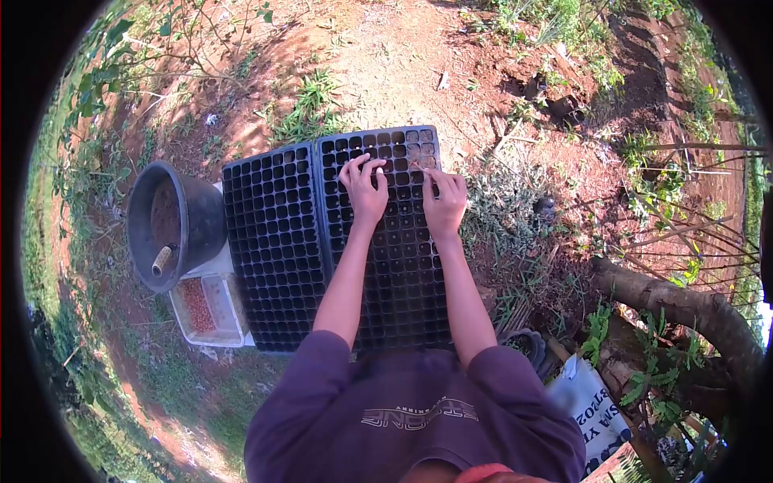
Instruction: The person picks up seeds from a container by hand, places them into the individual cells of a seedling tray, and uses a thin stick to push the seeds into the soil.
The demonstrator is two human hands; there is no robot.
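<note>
Two black seedling trays (322, 217) with many small square cells lie side by side in front of me. My left hand (366, 189) is over the upper part of the right-hand tray, its bent fingers apart and fingertips at the cells. Near that tray's right edge, my right hand (445, 203) has its thumb and forefinger drawn toward each other over the cells; what lies between them, if anything, is too small to make out. Brown soil (420, 143) shows in several cells in the top right corner.
Left of the trays stands a dark bucket (211, 221) holding soil and a short handled object (163, 259). Below it, a white container (233, 310) holds reddish seeds (197, 306). A printed sack (592, 410) and a thick branch (668, 302) are at the right.
</note>
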